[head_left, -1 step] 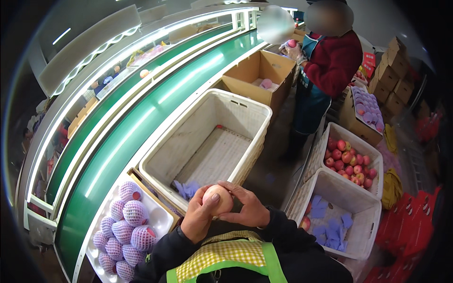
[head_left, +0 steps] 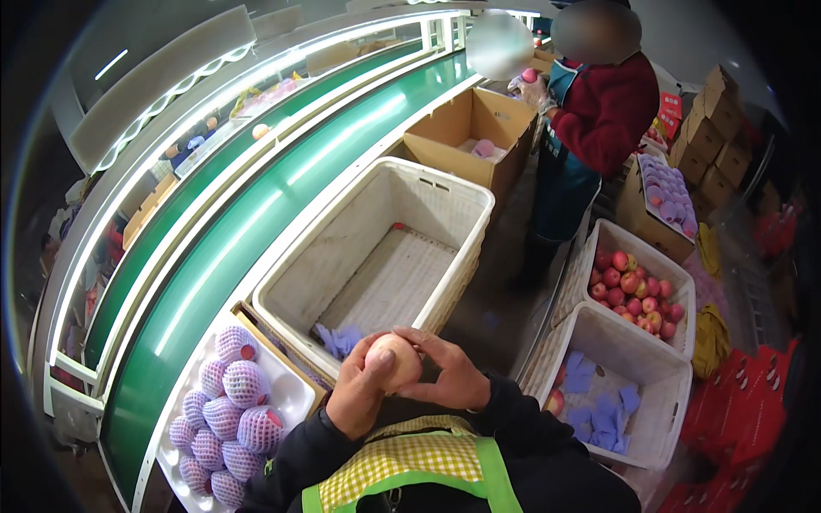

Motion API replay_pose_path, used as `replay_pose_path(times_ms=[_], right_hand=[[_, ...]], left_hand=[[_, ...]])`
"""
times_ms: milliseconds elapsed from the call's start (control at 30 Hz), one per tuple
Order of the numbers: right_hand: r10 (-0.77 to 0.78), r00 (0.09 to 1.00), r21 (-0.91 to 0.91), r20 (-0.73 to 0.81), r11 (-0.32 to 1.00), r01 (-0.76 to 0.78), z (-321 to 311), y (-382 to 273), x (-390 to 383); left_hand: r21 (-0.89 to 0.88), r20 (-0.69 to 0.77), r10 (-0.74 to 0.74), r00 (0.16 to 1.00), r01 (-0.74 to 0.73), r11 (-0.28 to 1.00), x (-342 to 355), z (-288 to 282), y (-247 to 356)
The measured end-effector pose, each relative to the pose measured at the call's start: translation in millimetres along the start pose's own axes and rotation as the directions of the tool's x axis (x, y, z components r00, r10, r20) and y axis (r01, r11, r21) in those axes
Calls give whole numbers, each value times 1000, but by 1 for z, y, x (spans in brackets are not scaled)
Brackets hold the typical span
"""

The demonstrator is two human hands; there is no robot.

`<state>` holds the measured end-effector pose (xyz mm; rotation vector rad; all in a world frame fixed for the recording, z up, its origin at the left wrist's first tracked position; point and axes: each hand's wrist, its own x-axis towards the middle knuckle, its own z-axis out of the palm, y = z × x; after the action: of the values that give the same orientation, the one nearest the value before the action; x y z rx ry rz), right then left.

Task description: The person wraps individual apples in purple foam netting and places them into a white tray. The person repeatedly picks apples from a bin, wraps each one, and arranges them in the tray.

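A green conveyor [head_left: 248,244] and crated apples [head_left: 631,291] show a fruit-packing workshop.

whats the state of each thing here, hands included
left hand, curled around the pale fruit
right hand, fingers and thumb on it
pale fruit, held, bare where visible
netted fruit, lying in white tray
left crate, open, purple pieces inside
cardboard box beyond, open
apple crate, open, holding red apples
green belt, motion unclear
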<state>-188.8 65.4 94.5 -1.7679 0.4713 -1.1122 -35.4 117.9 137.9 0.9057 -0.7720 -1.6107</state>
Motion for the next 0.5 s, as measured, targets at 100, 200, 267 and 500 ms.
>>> replay_pose_path(times_ms=[100, 200, 267, 500], right_hand=[[38, 999, 77, -25, 996, -36, -4, 6, 1], [218, 961, 285, -171, 944, -164, -13, 17, 2], [281, 960, 215, 0, 937, -274, -18, 12, 0], [147, 923, -324, 357, 946, -25, -17, 34, 41]], left_hand=[[-55, -19, -17, 1000, 16, 998, -6, -12, 2], [-112, -103, -36, 994, 25, 993, -14, -21, 2], [-159, -120, -90, 989, 70, 985, -21, -34, -2], [-278, -315, 97, 944, -190, 942, -45, -51, 12]])
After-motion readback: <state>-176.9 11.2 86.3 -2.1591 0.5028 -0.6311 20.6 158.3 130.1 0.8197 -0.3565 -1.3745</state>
